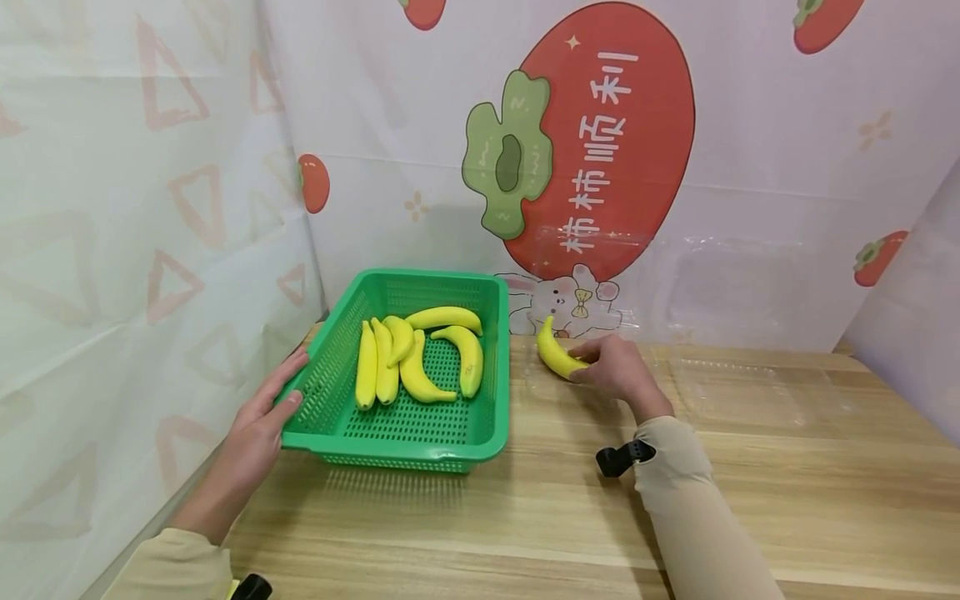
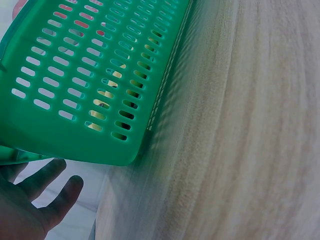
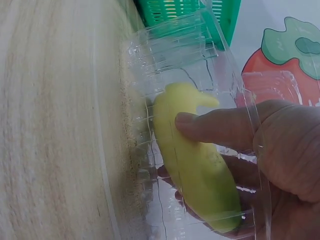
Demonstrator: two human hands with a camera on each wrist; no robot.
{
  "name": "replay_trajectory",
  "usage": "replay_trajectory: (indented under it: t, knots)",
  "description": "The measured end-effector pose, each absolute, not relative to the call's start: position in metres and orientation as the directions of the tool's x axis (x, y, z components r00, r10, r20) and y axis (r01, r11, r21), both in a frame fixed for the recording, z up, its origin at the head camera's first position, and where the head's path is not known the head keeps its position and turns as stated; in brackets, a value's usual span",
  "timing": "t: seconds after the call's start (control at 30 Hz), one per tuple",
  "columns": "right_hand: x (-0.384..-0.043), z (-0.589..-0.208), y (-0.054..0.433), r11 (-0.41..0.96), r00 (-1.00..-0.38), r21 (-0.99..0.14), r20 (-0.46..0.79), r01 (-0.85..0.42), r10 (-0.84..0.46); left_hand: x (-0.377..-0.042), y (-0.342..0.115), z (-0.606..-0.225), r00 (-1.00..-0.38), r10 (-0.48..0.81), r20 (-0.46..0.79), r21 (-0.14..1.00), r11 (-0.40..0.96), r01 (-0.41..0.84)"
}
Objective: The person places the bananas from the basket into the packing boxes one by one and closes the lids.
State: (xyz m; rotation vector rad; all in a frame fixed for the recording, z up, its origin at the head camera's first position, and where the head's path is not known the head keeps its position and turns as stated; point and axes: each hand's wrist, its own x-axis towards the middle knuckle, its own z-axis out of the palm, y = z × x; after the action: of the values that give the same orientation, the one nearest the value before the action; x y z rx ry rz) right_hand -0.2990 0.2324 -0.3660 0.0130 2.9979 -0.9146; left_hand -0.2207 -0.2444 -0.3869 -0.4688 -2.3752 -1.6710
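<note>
My left hand (image 1: 258, 421) rests against the left side of a green plastic basket (image 1: 495, 417), its fingers fairly straight beside the rim. Several yellow bananas lie in the basket, including a curved banana (image 1: 469, 367) on the right. To the basket's right, my right hand (image 1: 618, 371) holds a single banana (image 1: 555, 354) between thumb and fingers. The right wrist view shows this banana (image 3: 192, 160) inside a clear plastic container (image 3: 172, 37), with the thumb on its near side and the other fingers partly hidden behind it.
More clear plastic packaging (image 1: 757, 387) lies to the right of my right hand, with a transparent upright part (image 1: 735, 275) by the back wall. Its exact edges are hard to see. A wooden table (image 1: 525, 533) lies beneath everything. Printed cloth (image 1: 390, 100) encloses the back and sides.
</note>
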Motion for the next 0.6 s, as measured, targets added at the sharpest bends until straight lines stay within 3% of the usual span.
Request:
replay_trajectory:
  t: [0.6]
  knots:
    - [-0.2978,-0.3644,0.2301,0.843,-0.999,-0.537,-0.030,0.035,0.023,-0.2199,-0.2442,-0.3848,-0.936,0.137,0.326,0.879,0.320,0.353]
